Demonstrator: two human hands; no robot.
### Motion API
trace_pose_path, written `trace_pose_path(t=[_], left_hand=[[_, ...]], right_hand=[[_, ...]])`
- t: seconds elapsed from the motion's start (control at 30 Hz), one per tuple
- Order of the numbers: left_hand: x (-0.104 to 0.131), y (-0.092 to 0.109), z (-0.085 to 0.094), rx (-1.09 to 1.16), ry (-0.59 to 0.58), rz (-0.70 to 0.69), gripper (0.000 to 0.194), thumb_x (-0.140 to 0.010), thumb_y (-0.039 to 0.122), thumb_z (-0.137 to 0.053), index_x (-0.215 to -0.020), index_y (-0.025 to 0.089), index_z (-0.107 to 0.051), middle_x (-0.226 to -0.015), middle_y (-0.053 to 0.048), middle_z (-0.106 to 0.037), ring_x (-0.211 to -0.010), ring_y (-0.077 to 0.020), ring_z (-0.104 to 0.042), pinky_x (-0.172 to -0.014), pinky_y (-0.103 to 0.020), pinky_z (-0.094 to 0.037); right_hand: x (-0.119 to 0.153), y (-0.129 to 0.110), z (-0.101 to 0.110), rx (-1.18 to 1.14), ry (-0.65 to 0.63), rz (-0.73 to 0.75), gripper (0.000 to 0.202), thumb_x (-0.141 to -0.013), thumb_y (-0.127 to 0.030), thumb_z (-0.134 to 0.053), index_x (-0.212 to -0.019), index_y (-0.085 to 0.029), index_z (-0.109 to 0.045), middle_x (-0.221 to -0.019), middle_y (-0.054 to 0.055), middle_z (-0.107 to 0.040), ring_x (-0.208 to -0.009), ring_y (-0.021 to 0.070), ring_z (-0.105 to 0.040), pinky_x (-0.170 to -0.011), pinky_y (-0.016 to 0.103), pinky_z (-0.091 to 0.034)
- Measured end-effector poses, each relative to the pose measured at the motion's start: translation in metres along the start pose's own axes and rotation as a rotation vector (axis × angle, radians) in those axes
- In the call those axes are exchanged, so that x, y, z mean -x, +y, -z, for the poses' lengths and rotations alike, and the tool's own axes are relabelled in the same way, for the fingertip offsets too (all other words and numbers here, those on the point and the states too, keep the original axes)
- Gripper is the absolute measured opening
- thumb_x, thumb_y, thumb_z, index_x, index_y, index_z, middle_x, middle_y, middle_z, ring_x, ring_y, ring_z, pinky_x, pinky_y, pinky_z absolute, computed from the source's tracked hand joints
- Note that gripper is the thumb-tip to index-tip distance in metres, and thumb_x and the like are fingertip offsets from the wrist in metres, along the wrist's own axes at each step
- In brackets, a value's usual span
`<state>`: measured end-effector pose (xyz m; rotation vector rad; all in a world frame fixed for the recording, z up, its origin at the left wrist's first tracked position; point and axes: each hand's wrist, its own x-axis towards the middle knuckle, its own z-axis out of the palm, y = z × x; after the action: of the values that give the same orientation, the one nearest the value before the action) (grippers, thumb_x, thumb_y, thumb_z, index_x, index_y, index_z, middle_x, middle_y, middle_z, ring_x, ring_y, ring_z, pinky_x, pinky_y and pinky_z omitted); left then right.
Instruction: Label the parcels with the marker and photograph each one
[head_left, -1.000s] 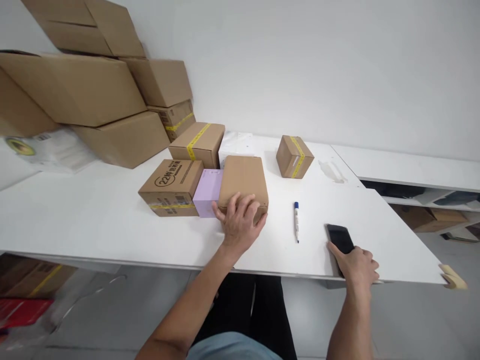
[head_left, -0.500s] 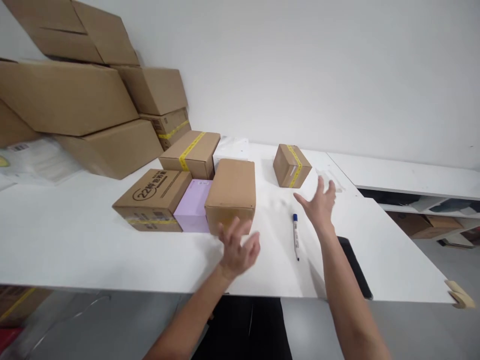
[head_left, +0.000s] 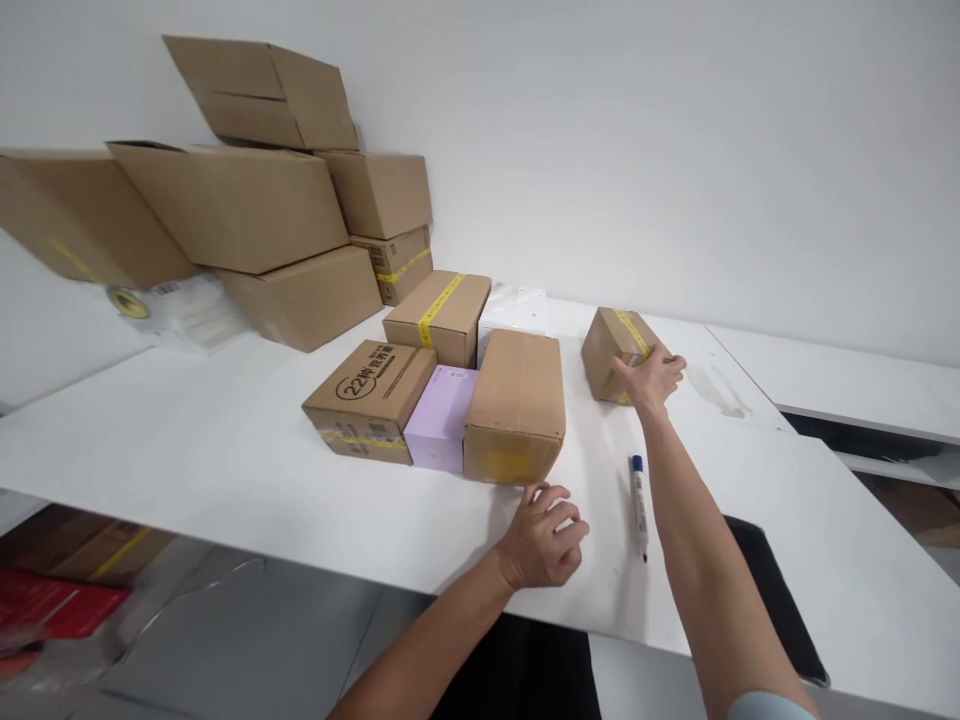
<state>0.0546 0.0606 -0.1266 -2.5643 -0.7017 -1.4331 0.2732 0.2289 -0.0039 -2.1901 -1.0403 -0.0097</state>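
My right hand (head_left: 651, 380) is at a small cardboard box (head_left: 604, 352) with yellow tape, towards the back of the table. Its thumb lies across the box's front and its fingers reach around the right side, partly hiding it. My left hand (head_left: 546, 535) holds nothing; its fingers are loosely curled and apart, close to the lower front edge of a plain cardboard box (head_left: 517, 385). I cannot tell whether a fingertip touches that box. Left of it stand a lilac box (head_left: 441, 420) and a printed cardboard box (head_left: 367, 400). A marker with a blue cap (head_left: 639, 505) lies beside my right forearm.
Behind the row are a taped cardboard box (head_left: 439, 312) and a white packet (head_left: 514, 308). Large cartons (head_left: 247, 205) are piled at the back left, near plastic-wrapped packs (head_left: 187, 310). A dark flat object (head_left: 776, 600) lies by the white table's (head_left: 225, 430) front edge.
My right hand has moved forward onto the small taped box. My left hand stays low in front of the plain box, its fingers more curled. The view has swung left.
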Motion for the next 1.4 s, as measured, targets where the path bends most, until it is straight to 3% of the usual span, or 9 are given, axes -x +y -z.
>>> trace_pose_path(t=[0.3, 0.43, 0.53, 0.63, 0.7, 0.87, 1.1, 1.27, 1.4], left_hand=[[-0.003, 0.005, 0.002, 0.051, 0.136, 0.097, 0.043, -0.079, 0.015, -0.054, -0.121, 0.02, -0.057, -0.108, -0.012, -0.065, -0.101, -0.0232, -0.065, -0.086, -0.039, -0.057], [0.0, 0.008, -0.001, 0.055, 0.161, 0.139, 0.054, -0.085, 0.027, -0.054, -0.137, 0.018, -0.041, -0.121, -0.017, -0.06, -0.116, -0.0287, -0.064, -0.091, -0.044, -0.059], [0.001, 0.007, 0.001, 0.041, 0.163, 0.174, 0.063, -0.088, 0.033, -0.054, -0.143, 0.015, -0.031, -0.124, -0.02, -0.058, -0.119, -0.0304, -0.062, -0.093, -0.046, -0.059], [0.003, 0.006, 0.005, 0.027, 0.182, 0.236, 0.064, -0.088, 0.031, -0.053, -0.145, 0.014, -0.027, -0.125, -0.02, -0.056, -0.119, -0.0288, -0.061, -0.094, -0.044, -0.059], [0.004, 0.007, 0.008, 0.05, 0.208, 0.257, 0.064, -0.088, 0.029, -0.053, -0.145, 0.015, -0.028, -0.127, -0.019, -0.054, -0.121, -0.028, -0.058, -0.094, -0.043, -0.059], [-0.006, 0.025, 0.013, 0.068, 0.255, 0.295, 0.071, -0.086, 0.038, -0.061, -0.145, 0.018, -0.029, -0.131, -0.019, -0.048, -0.128, -0.0309, -0.05, -0.1, -0.049, -0.054], [-0.035, 0.074, -0.001, -0.023, 0.147, 0.485, 0.107, -0.059, 0.066, -0.084, -0.143, 0.02, -0.034, -0.157, -0.027, -0.017, -0.146, -0.0464, -0.028, -0.108, -0.064, -0.042], [-0.042, 0.081, -0.022, -0.083, 0.12, 0.59, 0.102, -0.061, 0.047, -0.089, -0.143, 0.02, -0.036, -0.159, -0.027, -0.008, -0.148, -0.0505, -0.023, -0.109, -0.067, -0.04], [-0.036, 0.075, -0.018, 0.049, 0.152, 0.6, 0.107, -0.062, 0.035, -0.088, -0.148, 0.024, -0.025, -0.157, -0.024, -0.014, -0.149, -0.0459, -0.024, -0.112, -0.064, -0.04]], right_hand=[[0.181, 0.063, 0.069, 0.079, 0.195, 0.292, 0.095, -0.071, -0.072, -0.068, -0.142, -0.016, -0.043, -0.14, 0.026, -0.031, -0.126, 0.045, -0.038, -0.098, 0.066, -0.038], [0.232, 0.082, 0.094, 0.01, 0.21, 0.396, 0.096, -0.074, -0.072, -0.065, -0.146, -0.013, -0.041, -0.143, 0.028, -0.032, -0.123, 0.04, -0.045, -0.097, 0.062, -0.043], [0.236, 0.095, 0.108, -0.21, -0.003, 0.419, 0.08, -0.083, -0.064, -0.06, -0.146, -0.018, -0.04, -0.141, 0.022, -0.044, -0.118, 0.0319, -0.053, -0.092, 0.051, -0.051], [0.218, 0.114, 0.11, -0.328, -0.105, 0.234, 0.057, -0.096, -0.049, -0.04, -0.143, -0.017, -0.045, -0.131, 0.019, -0.057, -0.109, 0.0265, -0.06, -0.09, 0.046, -0.052], [0.206, 0.125, 0.104, -0.168, -0.129, 0.113, 0.055, -0.096, -0.042, -0.04, -0.14, -0.011, -0.049, -0.132, 0.024, -0.055, -0.118, 0.0313, -0.057, -0.096, 0.05, -0.048], [0.195, 0.134, 0.081, 0.116, -0.419, -0.033, 0.057, -0.092, -0.028, -0.047, -0.146, -0.012, -0.046, -0.125, 0.025, -0.057, -0.121, 0.0386, -0.054, -0.098, 0.055, -0.044], [0.181, 0.153, 0.078, -0.124, -0.362, -0.135, 0.061, -0.083, -0.019, -0.05, -0.143, -0.005, -0.047, -0.115, 0.022, -0.06, -0.11, 0.0337, -0.06, -0.099, 0.05, -0.044], [0.186, 0.179, 0.081, -0.51, -0.241, -0.253, 0.047, -0.076, -0.032, -0.052, -0.119, -0.014, -0.059, -0.093, 0.008, -0.062, -0.076, 0.0212, -0.066, -0.078, 0.041, -0.055], [0.194, 0.186, 0.087, -0.819, -0.119, -0.308, 0.026, -0.069, -0.04, -0.056, -0.088, -0.022, -0.051, -0.082, -0.001, -0.061, -0.062, 0.0124, -0.061, -0.065, 0.031, -0.054]])
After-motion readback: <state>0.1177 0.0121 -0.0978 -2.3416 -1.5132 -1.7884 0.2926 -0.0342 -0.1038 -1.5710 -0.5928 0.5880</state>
